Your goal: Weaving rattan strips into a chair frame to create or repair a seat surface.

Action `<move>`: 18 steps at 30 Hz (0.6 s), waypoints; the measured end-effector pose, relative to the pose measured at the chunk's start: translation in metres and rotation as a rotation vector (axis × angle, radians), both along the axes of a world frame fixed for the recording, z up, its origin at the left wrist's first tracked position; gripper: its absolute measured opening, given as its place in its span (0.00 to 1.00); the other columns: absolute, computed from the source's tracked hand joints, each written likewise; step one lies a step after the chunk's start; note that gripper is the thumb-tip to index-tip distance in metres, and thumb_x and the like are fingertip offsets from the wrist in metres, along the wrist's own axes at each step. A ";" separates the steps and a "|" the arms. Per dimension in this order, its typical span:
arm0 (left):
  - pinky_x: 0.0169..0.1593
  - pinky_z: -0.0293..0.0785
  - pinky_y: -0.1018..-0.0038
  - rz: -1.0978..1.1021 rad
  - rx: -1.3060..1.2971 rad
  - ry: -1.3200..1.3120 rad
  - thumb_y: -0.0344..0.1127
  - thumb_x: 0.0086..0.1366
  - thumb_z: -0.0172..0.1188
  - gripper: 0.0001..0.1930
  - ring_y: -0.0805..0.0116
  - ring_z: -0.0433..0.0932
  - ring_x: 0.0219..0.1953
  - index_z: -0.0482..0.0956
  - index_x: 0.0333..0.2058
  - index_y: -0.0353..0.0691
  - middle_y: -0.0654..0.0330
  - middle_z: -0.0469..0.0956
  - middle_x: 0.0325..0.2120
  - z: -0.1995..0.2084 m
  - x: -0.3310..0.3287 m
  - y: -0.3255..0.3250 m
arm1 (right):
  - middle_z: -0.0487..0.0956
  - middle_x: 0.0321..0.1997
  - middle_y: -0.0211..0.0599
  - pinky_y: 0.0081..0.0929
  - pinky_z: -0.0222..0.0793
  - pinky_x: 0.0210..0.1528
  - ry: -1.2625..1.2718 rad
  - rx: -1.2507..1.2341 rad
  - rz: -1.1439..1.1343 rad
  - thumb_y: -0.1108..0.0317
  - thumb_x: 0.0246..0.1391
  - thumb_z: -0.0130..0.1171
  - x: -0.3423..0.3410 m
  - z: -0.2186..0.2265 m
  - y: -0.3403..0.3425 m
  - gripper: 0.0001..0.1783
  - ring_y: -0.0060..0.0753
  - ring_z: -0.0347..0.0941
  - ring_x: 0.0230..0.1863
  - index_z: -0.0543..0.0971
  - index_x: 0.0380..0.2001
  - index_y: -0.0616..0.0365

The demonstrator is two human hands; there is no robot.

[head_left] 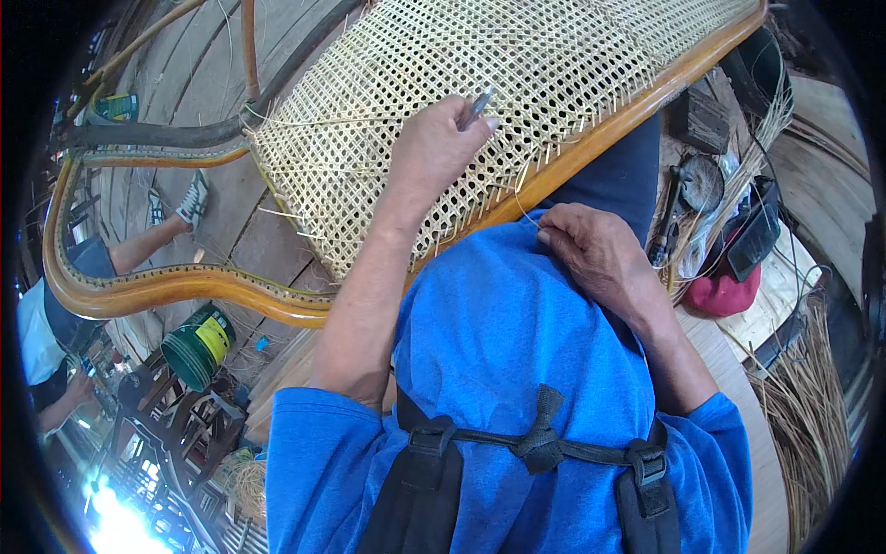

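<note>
A wooden frame [591, 157] carries a woven cane panel [360, 175] with open holes, and short cane ends stick out along its near edge. My left hand [438, 148] rests over the weave, its fingers closed around a small silvery metal tool [476, 108] whose kind I cannot make out. Close to my body, at the frame's near side, my right hand [595, 254] is curled with thumb and fingers together. A thin cane strand [528, 217] runs from the panel's edge to its fingertips. The palm and the far ends of its fingers are hidden.
The curved, unwoven part of the frame [185, 280] extends left. A green bucket [198, 346] stands on the floor below it. Bundled cane strands [808, 406], a dark wooden block [700, 120] and a red cloth item [724, 291] lie at right. Another person's leg [138, 247] shows far left.
</note>
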State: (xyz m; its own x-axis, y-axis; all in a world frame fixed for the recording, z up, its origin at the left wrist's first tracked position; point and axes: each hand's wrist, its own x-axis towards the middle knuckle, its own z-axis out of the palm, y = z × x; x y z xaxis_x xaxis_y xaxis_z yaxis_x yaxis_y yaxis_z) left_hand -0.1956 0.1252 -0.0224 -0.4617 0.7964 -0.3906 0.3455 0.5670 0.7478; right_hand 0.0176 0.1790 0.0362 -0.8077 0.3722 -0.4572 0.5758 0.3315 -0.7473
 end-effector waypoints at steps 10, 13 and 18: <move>0.33 0.71 0.59 -0.065 -0.043 0.567 0.48 0.62 0.52 0.15 0.53 0.78 0.29 0.77 0.27 0.43 0.53 0.77 0.24 -0.016 0.007 0.001 | 0.73 0.24 0.50 0.42 0.67 0.29 0.073 0.104 -0.112 0.65 0.56 0.53 0.027 0.030 0.026 0.10 0.53 0.73 0.27 0.74 0.28 0.60; 0.32 0.70 0.60 -0.013 -0.092 0.268 0.48 0.62 0.52 0.16 0.53 0.77 0.26 0.76 0.26 0.41 0.53 0.76 0.21 -0.005 0.004 0.002 | 0.73 0.22 0.45 0.33 0.66 0.27 -0.055 0.050 -0.229 0.65 0.55 0.55 0.047 0.030 0.050 0.10 0.41 0.72 0.23 0.76 0.30 0.62; 0.30 0.69 0.62 0.032 -0.110 0.204 0.47 0.61 0.53 0.16 0.56 0.75 0.23 0.76 0.25 0.40 0.54 0.75 0.18 -0.005 0.002 -0.002 | 0.72 0.20 0.39 0.29 0.65 0.28 -0.120 -0.016 -0.329 0.65 0.56 0.54 0.061 0.000 0.078 0.11 0.29 0.69 0.22 0.76 0.32 0.63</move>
State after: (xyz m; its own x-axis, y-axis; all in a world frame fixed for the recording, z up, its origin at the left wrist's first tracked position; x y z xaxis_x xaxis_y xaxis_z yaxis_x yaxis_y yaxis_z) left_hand -0.1935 0.1235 -0.0277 -0.5639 0.7383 -0.3700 0.4639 0.6539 0.5977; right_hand 0.0786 0.2574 0.0366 -0.5859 0.5959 -0.5492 0.7338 0.1026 -0.6715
